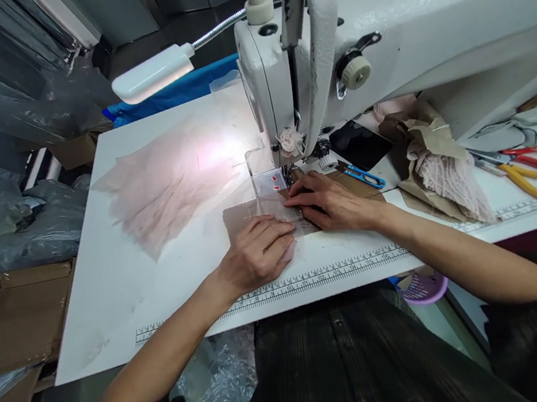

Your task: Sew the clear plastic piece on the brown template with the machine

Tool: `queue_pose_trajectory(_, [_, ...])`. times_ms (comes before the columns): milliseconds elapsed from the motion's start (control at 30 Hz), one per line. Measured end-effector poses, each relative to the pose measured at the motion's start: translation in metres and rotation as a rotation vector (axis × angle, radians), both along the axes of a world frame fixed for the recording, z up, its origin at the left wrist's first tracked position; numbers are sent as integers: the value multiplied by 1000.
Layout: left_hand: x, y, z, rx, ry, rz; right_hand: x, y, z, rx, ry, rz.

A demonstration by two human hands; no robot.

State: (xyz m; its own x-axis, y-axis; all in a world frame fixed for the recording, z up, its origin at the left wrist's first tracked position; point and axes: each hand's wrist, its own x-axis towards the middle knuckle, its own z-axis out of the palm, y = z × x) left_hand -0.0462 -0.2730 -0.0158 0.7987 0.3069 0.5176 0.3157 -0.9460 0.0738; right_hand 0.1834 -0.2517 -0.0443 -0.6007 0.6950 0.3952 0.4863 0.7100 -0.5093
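We are feeding a small brown fabric piece (251,219) under the needle area of the sewing machine (376,38), so the step in hand looks like stitching a seam. The piece is lying flat on the tabletop (114,298), just in front of the machine's presser foot, with a sheer strip over it.

Our left hand (260,254) is resting palm down on the near edge of the piece, fingers loosely spread and nearly flat, pressing rather than gripping. Our right hand (330,203) is lying flat too, just right of the presser foot, fingertips pinning the cloth close to the needle; it is clasping nothing.

As we judge it, the next move is calling for steady, even guiding, keeping fingertips clear of the needle.

Left of the machine, pale pink tulle (163,181) is lying spread out.
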Motion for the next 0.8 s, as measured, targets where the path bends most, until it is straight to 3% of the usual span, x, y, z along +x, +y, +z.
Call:
queue_pose_trajectory(367, [-1, 0, -8, -56, 13, 14, 1, -2, 2, -38, 18, 0])
queue_pose_trajectory(800, [1, -1, -8, 43, 42, 41, 1, -3, 3, -15, -17, -13])
